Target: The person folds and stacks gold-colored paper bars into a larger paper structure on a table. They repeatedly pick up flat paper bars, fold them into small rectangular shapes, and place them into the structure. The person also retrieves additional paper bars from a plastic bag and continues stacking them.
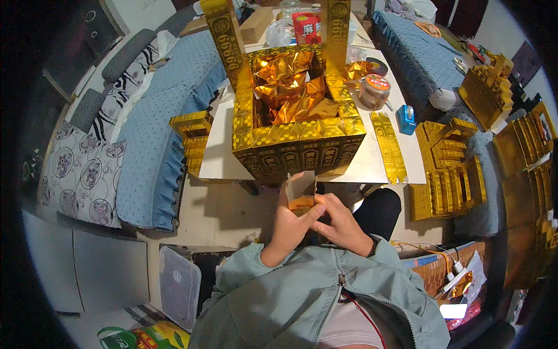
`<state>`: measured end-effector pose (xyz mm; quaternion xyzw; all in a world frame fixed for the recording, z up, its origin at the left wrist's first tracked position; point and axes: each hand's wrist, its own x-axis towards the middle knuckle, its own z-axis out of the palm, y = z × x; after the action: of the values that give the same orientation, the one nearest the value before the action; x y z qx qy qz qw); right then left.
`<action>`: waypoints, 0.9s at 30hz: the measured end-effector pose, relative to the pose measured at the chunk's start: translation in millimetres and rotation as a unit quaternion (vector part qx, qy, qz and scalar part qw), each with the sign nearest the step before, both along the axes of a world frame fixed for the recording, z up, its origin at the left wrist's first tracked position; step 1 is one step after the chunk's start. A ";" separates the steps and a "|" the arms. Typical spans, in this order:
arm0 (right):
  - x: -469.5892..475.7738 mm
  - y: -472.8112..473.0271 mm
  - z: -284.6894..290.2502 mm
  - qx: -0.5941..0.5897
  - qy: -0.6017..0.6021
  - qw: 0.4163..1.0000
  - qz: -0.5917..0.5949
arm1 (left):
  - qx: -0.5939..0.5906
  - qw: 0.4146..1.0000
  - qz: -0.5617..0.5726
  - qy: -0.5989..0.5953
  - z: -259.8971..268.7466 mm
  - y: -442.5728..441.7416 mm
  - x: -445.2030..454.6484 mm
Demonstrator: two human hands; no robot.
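Note:
Close to my chest, just beyond the table's near edge, both hands hold a small folded card box (301,192) with a grey-brown inside and a gold face. My left hand (285,229) wraps its left side, while my right hand (342,222) pinches its lower right corner. Beyond them on the table stands a large gold cardboard basket (301,150) with tall upright strips, filled with crumpled orange-gold foil (296,91). A flat gold printed strip (388,146) lies to the basket's right.
A lidded jar (374,91) and a blue tape dispenser (406,119) stand at the white table's (412,168) right. Gold cardboard structures (449,187) are stacked beyond its right edge, another (194,139) at its left. Blue-covered sofas (152,131) flank the table. A clear plastic lid (178,283) leans near my left side.

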<state>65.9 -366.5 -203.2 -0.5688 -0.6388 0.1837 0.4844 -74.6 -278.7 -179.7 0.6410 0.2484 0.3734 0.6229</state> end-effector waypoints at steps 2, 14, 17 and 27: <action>-3.4 0.2 3.1 -0.085 0.039 0.995 0.016 | -0.071 0.988 -0.017 -0.136 -4.3 -2.1 0.0; -15.4 4.2 -30.8 -0.095 0.083 0.988 0.090 | -0.229 0.969 -0.089 -0.035 -3.1 10.4 -29.8; -13.3 4.0 -30.0 -0.137 0.105 0.980 0.096 | -0.193 0.978 -0.073 -0.040 -13.4 10.2 -30.6; -29.4 15.6 9.1 -0.057 0.351 0.935 -0.012 | -0.029 0.996 -0.028 -0.084 -17.7 14.3 -23.6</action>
<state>36.5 -350.9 -194.2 -0.5024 -0.4101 0.4015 0.6467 -98.2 -264.4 -197.5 0.5958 0.1878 0.4012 0.6699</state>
